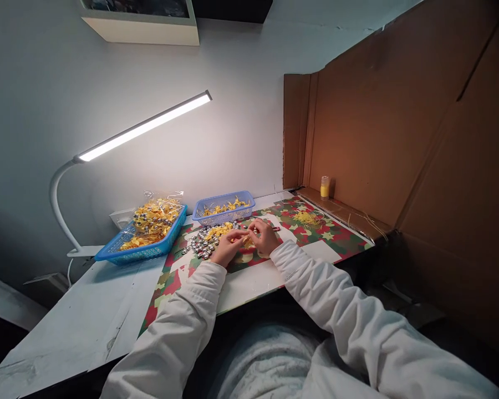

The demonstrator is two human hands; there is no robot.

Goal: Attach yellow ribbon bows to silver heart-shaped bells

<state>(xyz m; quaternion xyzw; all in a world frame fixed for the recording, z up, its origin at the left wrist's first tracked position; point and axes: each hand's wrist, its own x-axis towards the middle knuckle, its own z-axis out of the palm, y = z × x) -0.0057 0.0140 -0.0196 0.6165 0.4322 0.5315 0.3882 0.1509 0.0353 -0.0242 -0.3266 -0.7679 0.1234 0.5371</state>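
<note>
The small yellow piece [246,241] pinched between the left hand [228,247] and right hand [265,235] is showing too small to identify. The silver bits [202,244] are blurring together. The shelf [141,25] is running off the top edge.

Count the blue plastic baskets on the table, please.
2: a larger blue basket holding a bag of yellow pieces beside the lamp base, and a smaller blue basket against the wall beyond the hands.

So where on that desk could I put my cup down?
Bare desk lies left of the mat, below the big basket. The mat's right end is mostly free. It is crowded around both hands, among the beads and small basket.
</note>
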